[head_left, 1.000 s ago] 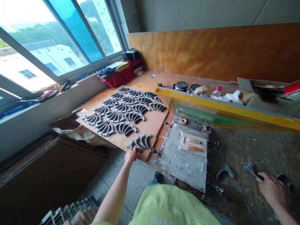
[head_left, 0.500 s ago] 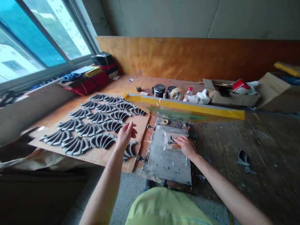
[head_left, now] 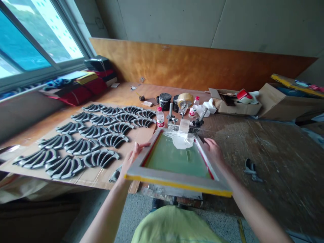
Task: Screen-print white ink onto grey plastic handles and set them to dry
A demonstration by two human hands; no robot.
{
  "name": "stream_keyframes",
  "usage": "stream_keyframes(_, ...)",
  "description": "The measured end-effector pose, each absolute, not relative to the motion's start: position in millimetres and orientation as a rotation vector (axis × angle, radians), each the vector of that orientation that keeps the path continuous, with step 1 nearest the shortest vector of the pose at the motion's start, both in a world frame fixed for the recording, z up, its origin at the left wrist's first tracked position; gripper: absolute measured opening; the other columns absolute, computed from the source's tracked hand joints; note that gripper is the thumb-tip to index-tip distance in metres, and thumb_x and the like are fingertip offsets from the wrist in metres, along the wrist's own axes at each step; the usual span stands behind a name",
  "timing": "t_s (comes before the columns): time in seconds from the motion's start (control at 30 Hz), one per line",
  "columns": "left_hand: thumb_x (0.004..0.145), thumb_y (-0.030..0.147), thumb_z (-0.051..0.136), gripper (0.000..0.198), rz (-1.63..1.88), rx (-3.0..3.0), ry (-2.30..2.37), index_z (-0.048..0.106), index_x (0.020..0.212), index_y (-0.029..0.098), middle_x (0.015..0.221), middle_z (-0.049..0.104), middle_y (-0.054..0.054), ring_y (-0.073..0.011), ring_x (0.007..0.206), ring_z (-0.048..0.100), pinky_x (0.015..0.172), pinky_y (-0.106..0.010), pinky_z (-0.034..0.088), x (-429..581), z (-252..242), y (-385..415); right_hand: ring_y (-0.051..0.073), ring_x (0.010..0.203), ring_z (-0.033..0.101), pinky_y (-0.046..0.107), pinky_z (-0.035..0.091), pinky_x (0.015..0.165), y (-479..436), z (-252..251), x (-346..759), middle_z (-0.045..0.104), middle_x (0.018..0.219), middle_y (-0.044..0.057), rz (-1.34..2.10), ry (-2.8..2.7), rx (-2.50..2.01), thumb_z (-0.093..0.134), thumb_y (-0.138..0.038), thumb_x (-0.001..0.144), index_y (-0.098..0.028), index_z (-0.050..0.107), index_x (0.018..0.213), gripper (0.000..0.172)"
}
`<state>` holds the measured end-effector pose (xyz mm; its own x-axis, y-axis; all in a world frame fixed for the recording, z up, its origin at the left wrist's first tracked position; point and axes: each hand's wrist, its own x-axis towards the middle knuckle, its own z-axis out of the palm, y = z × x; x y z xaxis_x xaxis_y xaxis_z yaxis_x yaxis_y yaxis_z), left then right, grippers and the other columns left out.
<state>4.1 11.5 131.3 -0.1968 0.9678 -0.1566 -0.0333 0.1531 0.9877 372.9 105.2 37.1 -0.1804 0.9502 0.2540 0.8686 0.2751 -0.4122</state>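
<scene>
A grey rectangular screen frame with yellow tape along its near edge (head_left: 177, 182) sits between two bare hands at a workbench, its near end apparently raised above a pale, stained metal plate (head_left: 174, 194). The left hand (head_left: 134, 156) grips the left rail and the right hand (head_left: 214, 149) the right rail; the hands are well apart, and their fingers under the frame are hidden. A translucent green mesh (head_left: 174, 160) fills the frame, with a whitish-grey pool of paste (head_left: 182, 142) at its far end, beside a pale flat block (head_left: 184, 125). Black metal clamps with upright grey rods (head_left: 197, 121) stand at the frame's far end. Handling it well likely calls for an even grip on both rails, a slow, level motion without twisting, and care that the paste does not run across the mesh. To the left, rows of curved grey parts (head_left: 82, 145) fan across a brown cardboard sheet (head_left: 101, 174). Two loose grey pieces (head_left: 252, 170) lie on the dark wooden benchtop (head_left: 275, 145) at right. Behind stand a clear bottle with a red cap (head_left: 160, 118) and a black tub (head_left: 165, 101).
</scene>
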Motion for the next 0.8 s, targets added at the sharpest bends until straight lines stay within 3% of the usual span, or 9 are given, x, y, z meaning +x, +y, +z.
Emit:
stream_keyframes(0.07,0.081,0.062,0.058,0.058,1.051,0.903,1.429,0.067,0.119,0.020,0.107,0.071,-0.007,-0.0227,0.096,0.066,0.077,-0.028,0.053,-0.8,104.5,-9.7,0.029,0.119,0.054,0.049,0.043,0.103,126.2,55.4,366.2,0.054,0.132,0.015,0.169,-2.035,-1.578,0.040,-0.029,0.095,-0.020,0.050,0.138,0.045)
stream_keyframes(0.2,0.069,0.062,0.070,0.089,0.951,0.821,1.491,0.046,0.144,0.022,0.087,0.071,-0.003,-0.0229,0.079,0.068,0.067,-0.030,0.053,0.5,41.6,-25.7,0.030,0.126,0.046,0.045,0.041,0.106,158.4,79.3,314.5,0.049,0.136,0.015,0.100,-2.244,-1.444,0.063,-0.020,0.083,-0.016,0.050,0.134,0.053)
stream_keyframes(0.4,0.071,0.065,0.066,0.087,0.953,0.848,1.533,0.045,0.143,0.020,0.086,0.070,-0.003,-0.0202,0.074,0.067,0.064,-0.027,0.051,2.6,-7.9,-21.6,0.025,0.090,0.063,0.033,0.048,0.077,162.9,74.5,270.1,0.069,0.093,0.011,0.185,-2.484,-1.694,0.064,-0.013,0.081,-0.015,0.062,0.108,0.027)
stream_keyframes(0.5,0.072,0.065,0.065,0.081,0.935,0.847,1.527,0.051,0.138,0.020,0.093,0.071,-0.005,-0.0209,0.080,0.067,0.068,-0.027,0.051,1.1,-9.0,-23.1,0.024,0.087,0.062,0.031,0.047,0.074,145.7,61.8,272.5,0.069,0.087,0.009,0.189,-2.557,-1.637,0.060,-0.009,0.080,-0.016,0.065,0.092,0.015)
stream_keyframes(0.67,0.075,0.064,0.063,0.073,0.926,0.837,1.556,0.055,0.134,0.023,0.090,0.070,-0.002,-0.0202,0.079,0.065,0.067,-0.026,0.049,2.4,-4.7,-26.5,0.022,0.092,0.059,0.031,0.046,0.078,106.0,49.3,296.0,0.068,0.089,0.009,0.212,-2.716,-1.201,0.044,0.004,0.078,-0.017,0.067,0.085,0.032)
stream_keyframes(0.8,0.077,0.064,0.061,0.072,0.910,0.830,1.564,0.052,0.136,0.023,0.092,0.069,-0.003,-0.0196,0.079,0.064,0.066,-0.026,0.049,4.2,-4.2,-26.9,0.021,0.090,0.058,0.030,0.046,0.077,101.2,60.1,318.5,0.068,0.088,0.007,0.316,-2.775,-0.994,0.044,0.006,0.076,-0.017,0.068,0.087,0.035)
